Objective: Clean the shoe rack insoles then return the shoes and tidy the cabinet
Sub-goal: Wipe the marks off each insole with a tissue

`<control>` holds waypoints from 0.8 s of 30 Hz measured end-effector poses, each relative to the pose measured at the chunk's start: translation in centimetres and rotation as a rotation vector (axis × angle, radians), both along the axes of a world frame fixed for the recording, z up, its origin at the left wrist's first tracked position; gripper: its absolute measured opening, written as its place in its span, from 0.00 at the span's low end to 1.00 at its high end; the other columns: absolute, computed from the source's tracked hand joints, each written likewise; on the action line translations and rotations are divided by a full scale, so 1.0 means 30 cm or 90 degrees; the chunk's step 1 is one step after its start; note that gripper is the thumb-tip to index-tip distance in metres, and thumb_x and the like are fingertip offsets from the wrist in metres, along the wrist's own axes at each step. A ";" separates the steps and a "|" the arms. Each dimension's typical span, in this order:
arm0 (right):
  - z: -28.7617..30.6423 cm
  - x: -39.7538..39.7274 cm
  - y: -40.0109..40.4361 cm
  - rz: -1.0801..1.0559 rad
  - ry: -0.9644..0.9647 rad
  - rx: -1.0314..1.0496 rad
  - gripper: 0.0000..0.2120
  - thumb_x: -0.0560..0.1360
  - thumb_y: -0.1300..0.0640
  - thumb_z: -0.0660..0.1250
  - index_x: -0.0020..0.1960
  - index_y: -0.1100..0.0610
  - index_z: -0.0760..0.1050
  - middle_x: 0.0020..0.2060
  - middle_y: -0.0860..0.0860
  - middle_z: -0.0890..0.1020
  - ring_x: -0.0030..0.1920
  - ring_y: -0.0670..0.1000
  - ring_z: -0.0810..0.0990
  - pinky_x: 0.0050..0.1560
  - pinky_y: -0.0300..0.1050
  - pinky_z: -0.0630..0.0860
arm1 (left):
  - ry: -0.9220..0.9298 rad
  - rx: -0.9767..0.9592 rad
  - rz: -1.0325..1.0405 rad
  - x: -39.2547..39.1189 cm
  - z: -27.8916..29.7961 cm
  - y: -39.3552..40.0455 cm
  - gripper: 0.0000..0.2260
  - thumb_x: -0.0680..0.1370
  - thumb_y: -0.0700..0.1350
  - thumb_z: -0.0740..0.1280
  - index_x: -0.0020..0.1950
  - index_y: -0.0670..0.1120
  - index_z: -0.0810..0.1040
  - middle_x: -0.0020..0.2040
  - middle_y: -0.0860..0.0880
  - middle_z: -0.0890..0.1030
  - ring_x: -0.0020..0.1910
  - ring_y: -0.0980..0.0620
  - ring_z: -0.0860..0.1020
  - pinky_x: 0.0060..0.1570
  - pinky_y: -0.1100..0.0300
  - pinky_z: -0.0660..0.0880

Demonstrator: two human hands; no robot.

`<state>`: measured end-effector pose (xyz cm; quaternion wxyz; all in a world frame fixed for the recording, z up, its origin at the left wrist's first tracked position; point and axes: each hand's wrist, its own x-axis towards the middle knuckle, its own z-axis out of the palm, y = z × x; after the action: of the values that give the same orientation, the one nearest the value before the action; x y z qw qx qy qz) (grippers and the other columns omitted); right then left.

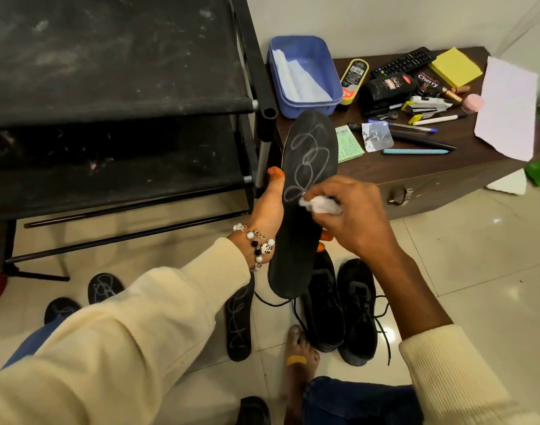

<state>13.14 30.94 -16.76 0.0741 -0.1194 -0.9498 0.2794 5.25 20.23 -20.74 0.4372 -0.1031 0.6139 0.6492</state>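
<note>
glossy white tile floor under hands; white wall beyond; dark wood cabinet right of them.

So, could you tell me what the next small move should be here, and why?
Probably wipe the tissue upward along the insole: the right hand presses it at the scribble's lower end, and white marks still cover the upper part while the left hand steadies it.

Left hand upturned, fingers gripping; right hand fingers pinched.
</note>
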 end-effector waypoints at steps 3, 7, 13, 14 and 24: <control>-0.015 0.007 0.037 -0.112 -0.033 0.080 0.13 0.69 0.63 0.73 0.54 0.58 0.80 0.51 0.55 0.80 0.53 0.52 0.76 0.52 0.39 0.66 | -0.122 0.050 0.004 0.006 0.016 -0.002 0.28 0.76 0.70 0.53 0.57 0.50 0.79 0.53 0.43 0.83 0.41 0.43 0.83 0.30 0.52 0.81; -0.025 -0.007 -0.007 -0.089 -0.009 0.104 0.11 0.69 0.63 0.72 0.52 0.58 0.80 0.49 0.54 0.81 0.52 0.52 0.76 0.49 0.36 0.63 | -0.079 0.022 0.044 0.015 0.002 0.006 0.27 0.77 0.68 0.52 0.55 0.51 0.80 0.55 0.45 0.83 0.50 0.48 0.82 0.44 0.56 0.80; -0.010 -0.022 -0.072 0.042 0.062 -0.081 0.14 0.67 0.67 0.70 0.51 0.57 0.76 0.44 0.50 0.82 0.45 0.48 0.79 0.44 0.39 0.74 | -0.097 0.071 0.087 0.017 -0.002 0.006 0.28 0.81 0.61 0.51 0.62 0.41 0.77 0.52 0.41 0.84 0.52 0.44 0.82 0.40 0.57 0.81; -0.005 -0.015 -0.057 0.049 0.044 -0.114 0.17 0.67 0.66 0.71 0.53 0.55 0.74 0.45 0.48 0.82 0.45 0.46 0.80 0.45 0.39 0.76 | -0.137 0.084 0.076 0.017 -0.001 0.002 0.26 0.80 0.63 0.54 0.60 0.44 0.78 0.46 0.43 0.85 0.45 0.47 0.84 0.36 0.59 0.81; -0.007 -0.019 -0.054 -0.060 0.118 -0.097 0.19 0.69 0.65 0.71 0.55 0.59 0.67 0.44 0.51 0.81 0.44 0.47 0.80 0.43 0.34 0.75 | -0.202 0.090 0.054 0.052 -0.036 0.025 0.29 0.76 0.68 0.57 0.63 0.48 0.78 0.59 0.40 0.80 0.58 0.39 0.79 0.62 0.43 0.73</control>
<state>12.58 29.32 -16.96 0.1651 -0.1429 -0.9082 0.3571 6.79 20.98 -21.83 0.5069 -0.1989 0.4854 0.6840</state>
